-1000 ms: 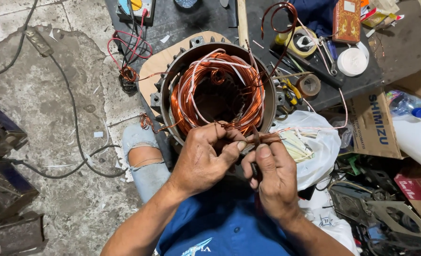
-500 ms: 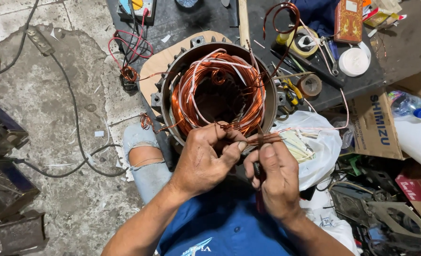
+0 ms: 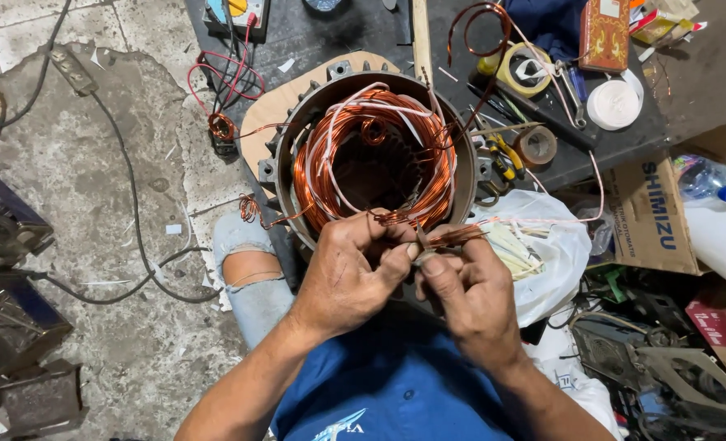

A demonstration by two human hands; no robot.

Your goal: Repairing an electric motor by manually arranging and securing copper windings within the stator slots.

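Note:
A round motor stator point(image 3: 377, 155) with copper wire windings and white sleeves rests between my knees, opening up. A bundle of copper wire ends point(image 3: 440, 235) sticks out from its near rim. My left hand point(image 3: 348, 273) pinches this bundle close to the winding. Just to the right, my right hand point(image 3: 471, 294) grips the same wire ends between thumb and fingers. Both hands touch each other in front of the stator.
A dark board behind the stator carries tape rolls point(image 3: 527, 69), a white roll point(image 3: 614, 104), pliers point(image 3: 503, 155) and a meter with red leads point(image 3: 236, 16). A white plastic bag point(image 3: 547, 253) and cardboard box point(image 3: 653, 216) lie right. Cables cross the concrete floor point(image 3: 109, 163) left.
My right hand has shifted slightly along the copper wire ends while the left keeps its pinch. The stator has not moved.

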